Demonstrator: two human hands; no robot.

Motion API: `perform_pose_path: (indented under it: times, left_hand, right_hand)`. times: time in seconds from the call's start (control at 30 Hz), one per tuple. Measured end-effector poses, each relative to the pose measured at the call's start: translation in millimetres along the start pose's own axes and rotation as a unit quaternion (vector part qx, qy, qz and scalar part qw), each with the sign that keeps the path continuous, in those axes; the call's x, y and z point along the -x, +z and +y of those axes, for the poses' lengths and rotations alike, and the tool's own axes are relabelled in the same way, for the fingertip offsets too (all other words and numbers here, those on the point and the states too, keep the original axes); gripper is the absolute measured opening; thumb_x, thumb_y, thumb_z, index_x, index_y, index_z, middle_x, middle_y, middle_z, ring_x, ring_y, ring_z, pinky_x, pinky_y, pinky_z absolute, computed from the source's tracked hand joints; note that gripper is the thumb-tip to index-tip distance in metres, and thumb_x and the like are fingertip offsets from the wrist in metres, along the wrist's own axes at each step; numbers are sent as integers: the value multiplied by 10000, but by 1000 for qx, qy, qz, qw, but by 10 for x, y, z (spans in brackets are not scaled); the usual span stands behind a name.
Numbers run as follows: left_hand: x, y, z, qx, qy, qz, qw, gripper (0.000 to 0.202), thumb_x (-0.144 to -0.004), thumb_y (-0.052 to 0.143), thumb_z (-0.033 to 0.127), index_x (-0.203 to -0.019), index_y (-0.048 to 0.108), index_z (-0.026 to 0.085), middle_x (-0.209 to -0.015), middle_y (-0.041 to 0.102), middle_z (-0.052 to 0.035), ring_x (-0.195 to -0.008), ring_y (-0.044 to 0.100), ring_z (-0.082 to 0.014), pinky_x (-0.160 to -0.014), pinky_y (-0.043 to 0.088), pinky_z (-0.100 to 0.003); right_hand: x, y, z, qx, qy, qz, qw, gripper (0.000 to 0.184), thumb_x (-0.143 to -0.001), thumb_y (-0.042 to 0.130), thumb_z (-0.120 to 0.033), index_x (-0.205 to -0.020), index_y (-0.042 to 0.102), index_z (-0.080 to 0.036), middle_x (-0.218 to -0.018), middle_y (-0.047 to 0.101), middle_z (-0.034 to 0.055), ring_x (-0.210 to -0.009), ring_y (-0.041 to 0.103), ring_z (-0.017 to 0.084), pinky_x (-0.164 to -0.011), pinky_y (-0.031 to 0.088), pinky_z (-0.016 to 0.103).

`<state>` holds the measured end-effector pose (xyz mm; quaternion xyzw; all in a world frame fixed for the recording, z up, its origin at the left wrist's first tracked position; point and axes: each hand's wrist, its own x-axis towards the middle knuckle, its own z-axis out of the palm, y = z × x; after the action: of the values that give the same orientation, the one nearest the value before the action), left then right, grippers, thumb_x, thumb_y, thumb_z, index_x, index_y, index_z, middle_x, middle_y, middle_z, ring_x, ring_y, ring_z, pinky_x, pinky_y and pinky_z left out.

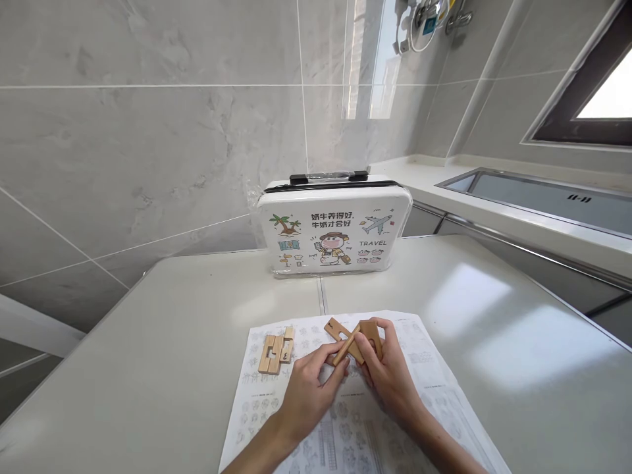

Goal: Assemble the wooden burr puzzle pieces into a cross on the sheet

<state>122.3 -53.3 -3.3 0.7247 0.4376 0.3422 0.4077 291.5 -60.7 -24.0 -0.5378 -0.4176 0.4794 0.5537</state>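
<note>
Over the printed sheet [345, 434], both hands work on brown notched wooden puzzle pieces. My left hand [313, 378] is closed, its thumb and fingers pinching the lower end of a slim wooden piece [345, 346] that slants up to the right. In my right hand [388, 368], also closed, is a wider wooden piece [370, 334], the thumb pressing near where the pieces meet. A flat notched piece [337, 329] with a dark mark crosses behind the slim one; which fingers support it is partly hidden. To the left lie joined lighter wooden pieces [270, 355], one marked "3".
A white cartoon-printed case [336, 230] with a black handle, wrapped in clear plastic, stands at the back of the white table [172, 355]. Behind rises a grey tiled wall [148, 131]. On the right, a counter holds a sink [543, 197].
</note>
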Motion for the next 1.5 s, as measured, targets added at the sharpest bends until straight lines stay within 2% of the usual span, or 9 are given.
perform_pose_path:
  times: [0.13, 0.33, 0.57, 0.8, 1.0, 1.1, 1.2, 1.33, 1.5]
  left_hand:
    - [-17, -42, 23, -83, 66, 3, 994, 327, -1043, 589, 372, -1345, 671, 275, -1207, 783, -60, -1092, 730, -255, -955, 582, -365]
    - [-56, -225, 17, -188, 161, -20, 969, 281, -1059, 554, 321, -1297, 667, 223, -1161, 772, -103, -1127, 706, -281, -965, 586, -435]
    - [-20, -376, -12, -279, 154, -217, 923, 655, -942, 731, 499, -1520, 504, 291, -1622, 499, -76, -1568, 329, -357, -1249, 372, -561]
    - [38, -273, -5, -243, 147, -246, 927, 820, -951, 724, 480, -1639, 297, 349, -1733, 287, -35, -1621, 133, -347, -1311, 221, -598]
    - [42, -182, 15, -227, 128, -251, 932, 863, -932, 762, 416, -1643, 279, 341, -1726, 310, -31, -1627, 101, -339, -1328, 155, -598]
    - [53, -133, 31, -202, 125, -241, 941, 838, -928, 769, 379, -1628, 309, 351, -1713, 342, -22, -1629, 114, -338, -1329, 139, -607]
    - [55, -96, 50, -149, 106, -209, 961, 691, -948, 738, 326, -1561, 421, 368, -1669, 421, -29, -1589, 279, -337, -1311, 197, -612]
    - [42, -53, 32, -33, 10, -87, 996, 342, -1023, 616, 351, -1362, 600, 309, -1432, 640, -88, -1351, 575, -314, -1155, 453, -529]
    - [35, -29, 4, 50, -49, 19, 997, 365, -1037, 596, 430, -1371, 569, 286, -1357, 662, -108, -1254, 612, -299, -1106, 459, -497]
  right_hand:
    - [-36, -9, -73, -24, 11, 6, 1000, 461, -943, 600, -686, -1069, 429, -277, -560, 471, -104, -397, 367, 108, -378, 309, 227]
    - [-108, -85, -86, -54, 16, 44, 997, 469, -936, 624, -692, -1026, 452, -265, -530, 493, -111, -374, 372, 86, -378, 304, 199]
    - [-108, -116, -108, -99, 24, 12, 995, 422, -968, 620, -656, -1004, 487, -257, -562, 531, -103, -398, 394, 71, -403, 331, 180]
    - [-62, -92, -160, -112, 28, -27, 993, 405, -991, 596, -644, -990, 507, -248, -566, 520, -99, -406, 385, 69, -414, 328, 186]
    - [-38, -86, -159, -128, 34, -48, 990, 389, -995, 614, -619, -944, 511, -248, -579, 514, -91, -422, 374, 75, -436, 332, 202]
    - [-43, -92, -149, -152, 50, -61, 985, 394, -981, 644, -611, -930, 516, -243, -576, 519, -85, -426, 382, 73, -447, 331, 201]
    - [-49, -102, -160, -185, 69, -86, 977, 416, -970, 657, -618, -895, 530, -229, -578, 519, -76, -428, 370, 65, -441, 310, 194]
    - [-57, -121, -167, -229, 98, -122, 961, 431, -981, 650, -607, -851, 544, -210, -589, 508, -72, -415, 322, 45, -417, 265, 182]
    - [-55, -129, -136, -241, 126, -169, 948, 426, -997, 635, -594, -850, 545, -204, -558, 472, -91, -370, 249, 23, -385, 222, 170]
